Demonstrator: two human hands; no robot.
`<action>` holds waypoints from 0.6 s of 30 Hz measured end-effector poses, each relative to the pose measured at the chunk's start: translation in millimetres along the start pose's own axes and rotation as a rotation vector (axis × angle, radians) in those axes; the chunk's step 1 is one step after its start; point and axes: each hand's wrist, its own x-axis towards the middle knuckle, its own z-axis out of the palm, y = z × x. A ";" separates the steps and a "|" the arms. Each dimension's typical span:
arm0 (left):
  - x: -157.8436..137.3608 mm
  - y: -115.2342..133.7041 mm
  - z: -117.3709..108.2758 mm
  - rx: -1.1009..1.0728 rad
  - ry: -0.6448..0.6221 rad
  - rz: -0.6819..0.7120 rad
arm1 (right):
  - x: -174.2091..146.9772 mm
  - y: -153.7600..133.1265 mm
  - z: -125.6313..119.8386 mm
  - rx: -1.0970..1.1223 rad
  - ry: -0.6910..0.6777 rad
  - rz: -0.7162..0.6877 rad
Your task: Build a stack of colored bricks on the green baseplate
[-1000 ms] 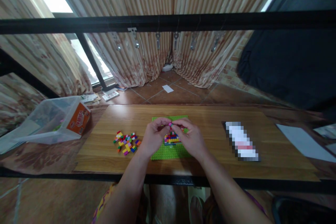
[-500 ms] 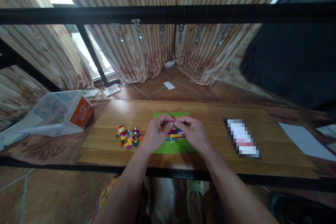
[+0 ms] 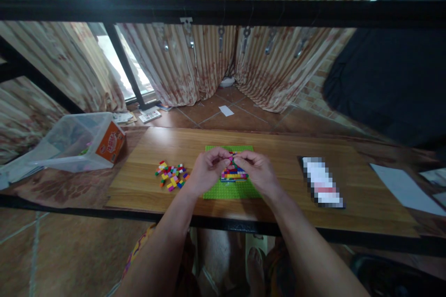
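A green studded baseplate (image 3: 230, 191) lies on the wooden board, bearing a structure of multicoloured toy bricks (image 3: 234, 175). Over its far part, a small pink toy brick (image 3: 230, 158) shows between the fingertips of both hands. My left hand (image 3: 211, 168) pinches it from the left, thumb and forefinger closed. From the right, my right hand (image 3: 257, 170) meets it with its own thumb and forefinger pressed together. The fingers partly cover the brick and the upper part of the structure. Left of my left hand is a loose pile of coloured toy bricks (image 3: 172, 175).
A clear plastic bin (image 3: 76, 144) with an orange label stands beyond the board's left end. On the right of the wooden board (image 3: 278, 213) lies a pixelated flat object (image 3: 322, 182), with a white sheet (image 3: 406, 189) farther right. A black bar (image 3: 223, 11) crosses above.
Both hands stay together over the brick structure, their fingers shifting slightly around the pink toy brick. The view has tilted a little, and more of the structure's near side shows.
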 end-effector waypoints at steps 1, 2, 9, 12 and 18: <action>0.1 0.0 -1.2 0.007 -0.001 0.004 | 0.2 0.5 0.0 0.013 0.014 0.005; 0.5 -0.1 -2.8 0.018 0.001 0.008 | 0.4 1.1 -0.5 0.027 0.034 0.010; 6.3 -7.3 -15.6 0.101 0.061 -0.035 | 2.5 2.4 -23.0 -0.163 0.069 -0.100; 7.9 -12.6 -20.2 0.162 0.116 -0.079 | 1.7 4.2 -31.7 -0.330 0.019 -0.160; 7.7 -19.1 -26.8 0.251 0.134 -0.094 | -2.5 12.7 -28.1 -0.622 -0.055 -0.160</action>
